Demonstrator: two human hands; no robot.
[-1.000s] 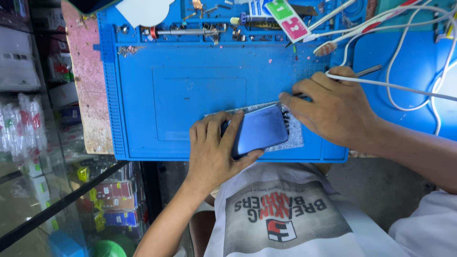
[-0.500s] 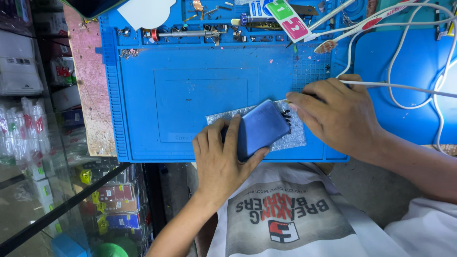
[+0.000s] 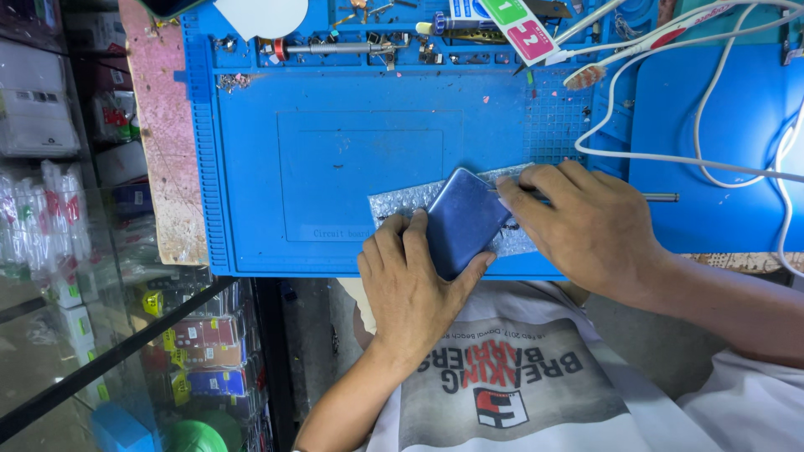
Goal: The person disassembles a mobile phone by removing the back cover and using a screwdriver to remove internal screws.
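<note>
Work surface is a blue repair mat [image 3: 335, 167] with a gridded corner, its top tray holding screws, small tools and a screwdriver [image 3: 335, 48]. A blue phone [image 3: 465, 219] lies tilted on a bubble-wrap sheet [image 3: 394, 201] at the mat's near edge. Left hand [image 3: 410, 289] grips the phone's lower end, fingers curled narrowly around it. Right hand [image 3: 586, 226] pinches a thin metal tool [image 3: 657, 197] at the phone's upper edge. White cables [image 3: 703, 159] cross a second blue mat. A glass display case [image 3: 100, 335] of stock stands to the left.

The blue phone [image 3: 465, 219] has turned more upright under the left hand [image 3: 414, 280]; the right hand [image 3: 586, 226] perhaps slid closer.
</note>
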